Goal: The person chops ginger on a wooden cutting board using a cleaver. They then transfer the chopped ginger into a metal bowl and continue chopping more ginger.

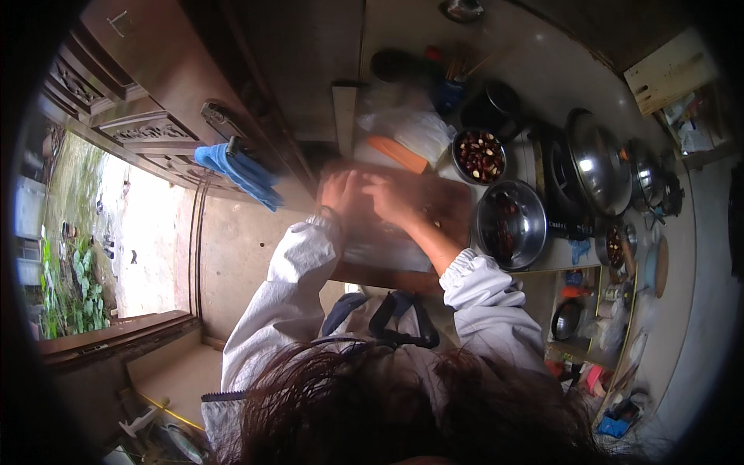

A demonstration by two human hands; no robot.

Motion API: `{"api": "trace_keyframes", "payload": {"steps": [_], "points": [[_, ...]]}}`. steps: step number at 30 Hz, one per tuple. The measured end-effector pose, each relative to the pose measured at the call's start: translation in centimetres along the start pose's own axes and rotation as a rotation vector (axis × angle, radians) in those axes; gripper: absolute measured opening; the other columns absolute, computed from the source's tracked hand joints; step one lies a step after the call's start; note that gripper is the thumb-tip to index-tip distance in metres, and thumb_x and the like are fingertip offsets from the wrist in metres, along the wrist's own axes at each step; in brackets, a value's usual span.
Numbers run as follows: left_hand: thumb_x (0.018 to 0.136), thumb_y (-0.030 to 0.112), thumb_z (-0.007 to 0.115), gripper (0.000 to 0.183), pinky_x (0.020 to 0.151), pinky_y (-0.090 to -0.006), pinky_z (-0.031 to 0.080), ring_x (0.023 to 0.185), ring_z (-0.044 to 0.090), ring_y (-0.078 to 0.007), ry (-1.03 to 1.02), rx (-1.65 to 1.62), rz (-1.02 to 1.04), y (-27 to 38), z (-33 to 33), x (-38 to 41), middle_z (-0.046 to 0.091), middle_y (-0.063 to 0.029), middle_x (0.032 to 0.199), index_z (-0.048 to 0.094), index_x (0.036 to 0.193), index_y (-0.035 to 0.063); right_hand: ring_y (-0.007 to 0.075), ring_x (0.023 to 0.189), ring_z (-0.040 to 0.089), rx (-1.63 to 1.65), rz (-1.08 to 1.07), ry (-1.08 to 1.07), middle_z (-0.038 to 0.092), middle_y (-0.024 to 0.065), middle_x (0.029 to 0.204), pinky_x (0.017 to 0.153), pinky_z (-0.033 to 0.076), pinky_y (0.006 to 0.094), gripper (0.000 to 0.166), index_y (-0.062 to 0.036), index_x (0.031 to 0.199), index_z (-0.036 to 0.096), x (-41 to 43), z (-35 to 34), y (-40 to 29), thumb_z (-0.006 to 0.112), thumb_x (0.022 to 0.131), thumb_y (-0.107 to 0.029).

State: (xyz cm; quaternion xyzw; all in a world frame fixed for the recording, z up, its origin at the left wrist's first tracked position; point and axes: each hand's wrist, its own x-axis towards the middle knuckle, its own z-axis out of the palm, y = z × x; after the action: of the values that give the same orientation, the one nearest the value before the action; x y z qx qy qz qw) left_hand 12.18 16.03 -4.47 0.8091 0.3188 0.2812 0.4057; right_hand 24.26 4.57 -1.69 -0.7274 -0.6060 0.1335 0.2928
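Note:
My left hand (339,195) is at the left part of a wooden cutting board (453,195), blurred. Close to its right, my right hand (390,200) reaches over the same board with bent fingers. Whether either hand grips something small cannot be made out. A broad, pale, blurred shape, perhaps a cleaver blade (386,256), lies near the board's front edge. Small pale bits lie on the board by my right wrist. Right of the board are a steel bowl (511,225) with dark reddish pieces and a smaller bowl (479,157) full of dark brown and cream pieces, perhaps chestnuts.
Behind the board lie an orange-handled or orange flat object (397,153) and a clear plastic bag (415,125). A lidded pan (598,163) stands on a cooker at the right. A blue cloth (241,174) hangs at the left by the open wooden door.

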Motion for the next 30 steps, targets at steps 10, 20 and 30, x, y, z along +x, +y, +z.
{"api": "trace_keyframes", "payload": {"steps": [10,20,30], "points": [[0.097,0.043,0.041,0.05,0.09,-0.0388,0.042,0.098,0.054,-0.035,-0.252,0.136,0.114,-2.4,-0.1,2.2,0.062,-0.0204,0.104,0.063,0.104,-0.0019,0.0344,0.082,0.06,-0.001,0.146,0.099,0.06,0.0135,0.089,0.072,0.049,0.0424,0.014,-0.0052,0.094,0.063,-13.5,-10.6,-2.9,0.06,0.08,-0.007],[0.099,0.05,0.033,0.061,0.097,-0.0297,0.038,0.107,0.055,-0.0193,-0.374,-0.264,-0.102,-0.5,0.7,2.7,0.065,-0.011,0.108,0.064,0.109,-0.0011,0.0286,0.099,0.048,-0.346,0.117,-0.083,0.048,0.0096,0.101,0.082,0.044,0.0416,0.051,-0.0085,0.119,0.055,-22.3,-7.3,-1.4,0.071,0.071,-0.015],[0.097,0.056,0.03,0.069,0.103,-0.0315,0.035,0.116,0.053,-0.0215,-0.268,-0.592,-0.273,-0.4,0.7,0.0,0.059,-0.0136,0.12,0.057,0.12,-0.0035,0.0242,0.078,0.058,-0.196,-0.11,0.107,0.05,0.0067,0.094,0.055,0.049,0.0366,0.054,-0.0163,0.122,0.057,-25.3,-7.1,0.5,0.067,0.069,-0.009]]}}
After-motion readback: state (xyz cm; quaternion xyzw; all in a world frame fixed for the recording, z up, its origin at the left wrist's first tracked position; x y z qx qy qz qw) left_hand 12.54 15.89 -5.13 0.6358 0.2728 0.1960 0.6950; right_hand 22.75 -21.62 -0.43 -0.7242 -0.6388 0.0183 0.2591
